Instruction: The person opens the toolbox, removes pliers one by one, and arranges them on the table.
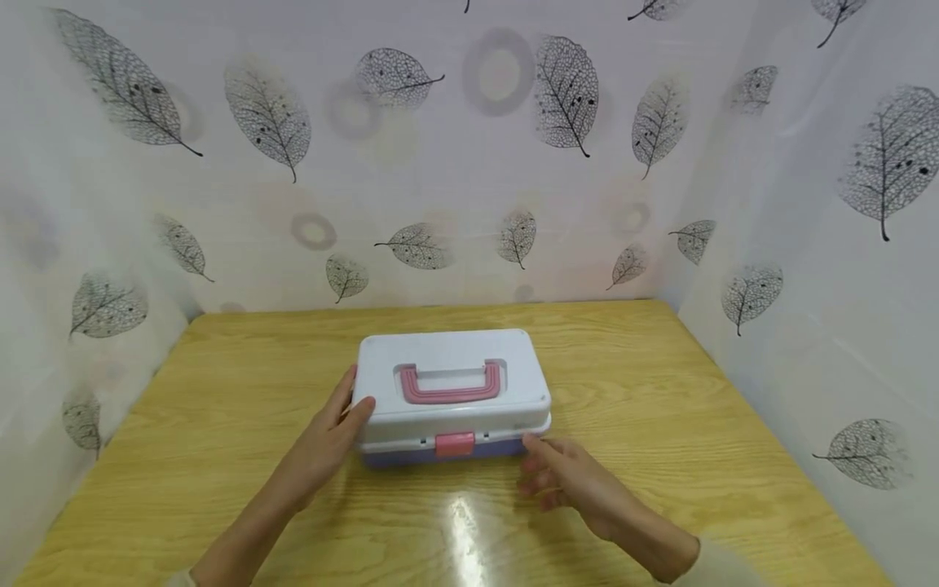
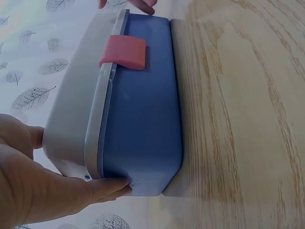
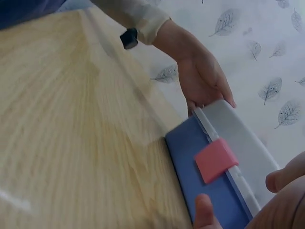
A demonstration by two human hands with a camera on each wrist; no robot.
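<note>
On the table, a white-lidded storage box lies closed, with a blue-purple base. A pink handle lies folded on the lid, and a pink latch sits over the front seam. At the box's left end, my left hand rests with its thumb at the lid's front corner and fairly straight fingers along the end wall. My right hand is by the front right corner, thumb toward the lid's edge, fingers loosely bent. Whether it touches the box is unclear.
The wood-grain table extends around the box. A white curtain printed with dark leaves hangs behind it and along both sides. Light glares on the tabletop in front of the box.
</note>
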